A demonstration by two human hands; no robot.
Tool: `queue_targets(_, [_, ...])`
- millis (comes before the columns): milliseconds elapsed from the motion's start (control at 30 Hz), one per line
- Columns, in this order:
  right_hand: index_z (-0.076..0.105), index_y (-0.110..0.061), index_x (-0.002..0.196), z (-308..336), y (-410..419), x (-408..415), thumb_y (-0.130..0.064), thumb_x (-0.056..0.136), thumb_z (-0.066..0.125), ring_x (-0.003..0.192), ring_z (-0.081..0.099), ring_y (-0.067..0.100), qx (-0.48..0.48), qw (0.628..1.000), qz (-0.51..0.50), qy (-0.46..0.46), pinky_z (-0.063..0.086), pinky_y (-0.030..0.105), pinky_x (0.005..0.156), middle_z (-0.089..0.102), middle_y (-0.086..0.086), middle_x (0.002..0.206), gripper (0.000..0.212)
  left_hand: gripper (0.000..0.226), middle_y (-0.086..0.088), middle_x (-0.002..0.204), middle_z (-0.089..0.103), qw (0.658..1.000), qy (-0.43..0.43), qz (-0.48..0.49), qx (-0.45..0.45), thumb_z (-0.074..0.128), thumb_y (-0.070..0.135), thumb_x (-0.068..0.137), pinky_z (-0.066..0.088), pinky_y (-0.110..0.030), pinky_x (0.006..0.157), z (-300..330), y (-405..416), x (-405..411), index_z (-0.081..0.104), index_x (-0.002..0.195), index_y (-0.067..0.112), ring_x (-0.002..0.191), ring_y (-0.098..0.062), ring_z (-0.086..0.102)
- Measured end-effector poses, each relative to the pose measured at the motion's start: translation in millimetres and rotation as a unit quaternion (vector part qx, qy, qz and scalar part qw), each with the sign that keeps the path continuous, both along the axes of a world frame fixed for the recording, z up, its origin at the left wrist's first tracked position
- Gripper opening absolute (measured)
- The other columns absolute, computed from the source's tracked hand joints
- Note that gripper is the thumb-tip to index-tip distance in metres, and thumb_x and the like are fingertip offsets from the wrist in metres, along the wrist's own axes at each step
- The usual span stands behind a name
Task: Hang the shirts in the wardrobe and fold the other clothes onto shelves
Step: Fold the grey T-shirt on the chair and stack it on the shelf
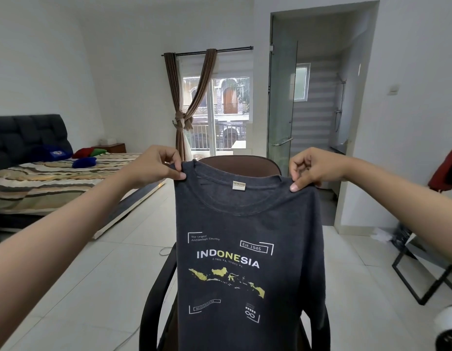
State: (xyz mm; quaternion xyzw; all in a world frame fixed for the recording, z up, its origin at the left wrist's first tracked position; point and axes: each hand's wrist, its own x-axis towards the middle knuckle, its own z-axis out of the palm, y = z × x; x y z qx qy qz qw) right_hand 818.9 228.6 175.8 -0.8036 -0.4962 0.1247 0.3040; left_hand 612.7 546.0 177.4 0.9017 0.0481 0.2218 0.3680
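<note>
**Clerk:** Item in hand?

**Me:** One dark grey T-shirt (pixel 247 249), printed INDONESIA with a yellow map, front facing me, label showing at the neck. I hold it up by the shoulders in the middle of the view. My left hand (pixel 154 165) pinches the left shoulder seam, thumb and fingers clamped on the cloth; my right hand (pixel 312 168) pinches the right shoulder likewise. The body hangs straight down in front of a dark chair (pixel 241 164).

**Clerk:** Hanger? Wardrobe?

**Me:** Neither in view. No hanger in the shirt.

**Clerk:** Other stock?

**Me:** On the bed (pixel 55 178) at far left: a red piece (pixel 83 152), a green piece (pixel 99 151), a blue piece (pixel 84 162). Possibly clothes, possibly cushions; too small to say. Something red (pixel 448 171) hangs at the right edge.

**Clerk:** Progress?

**Me:** Early, I judge. This shirt is raised but not hung; nothing shown folded or shelved. Remaining: hanger, rail, then the other pieces.
</note>
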Motion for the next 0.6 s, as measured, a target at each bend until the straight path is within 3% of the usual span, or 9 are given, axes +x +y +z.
queue_targets(200, [0.072,-0.017,0.072,-0.3,1.3,0.3,-0.013,0.069,0.084,0.056,0.052,0.005,-0.052,0.997,-0.023,-0.059,0.039,0.018,0.059,0.061,-0.004,0.060,0.014,0.015,-0.021,0.086,0.061,1.000,0.010,-0.007,0.011,0.073,-0.004,0.073,0.051,-0.050,0.085,-1.8,-0.8,0.4,0.060,0.072,0.003,0.091,-0.043,0.058])
queue_targets(267, [0.073,-0.019,0.073,-0.9,3.3,0.2,-0.015,0.069,0.084,0.054,0.052,0.001,-0.064,0.992,-0.044,-0.097,0.039,0.013,0.058,0.061,-0.007,0.059,0.013,0.014,-0.021,0.084,0.060,1.000,0.013,-0.011,0.014,0.073,-0.005,0.073,0.051,-0.049,0.084,-3.2,-3.2,1.2,0.060,0.073,0.001,0.086,-0.041,0.058])
queue_targets(333, [0.072,-0.022,0.073,-3.1,6.2,0.7,-0.015,0.070,0.083,0.054,0.054,0.003,-0.069,0.987,-0.069,-0.131,0.043,0.017,0.056,0.059,-0.006,0.060,0.013,0.014,-0.017,0.080,0.060,1.000,0.015,-0.014,0.014,0.074,-0.005,0.073,0.051,-0.045,0.081,-3.7,-6.0,2.2,0.060,0.074,0.000,0.080,-0.034,0.057])
queue_targets(400, [0.071,-0.018,0.077,-6.0,8.3,0.6,-0.013,0.075,0.079,0.057,0.064,0.013,-0.071,0.985,-0.096,-0.121,0.050,0.027,0.053,0.058,0.000,0.065,0.010,0.017,-0.013,0.077,0.059,1.000,0.016,-0.016,0.015,0.074,-0.006,0.072,0.049,-0.040,0.078,-3.5,-8.3,2.4,0.060,0.071,0.003,0.079,-0.030,0.056])
queue_targets(600, [0.065,-0.008,0.085,-10.1,7.5,-3.6,-0.009,0.084,0.071,0.072,0.073,0.023,-0.028,0.991,-0.109,-0.077,0.054,0.030,0.052,0.059,0.006,0.072,0.006,0.015,-0.020,0.082,0.060,1.000,0.010,-0.017,0.017,0.074,-0.005,0.073,0.051,-0.049,0.083,-3.4,-5.5,-1.2,0.060,0.073,0.001,0.082,-0.034,0.057])
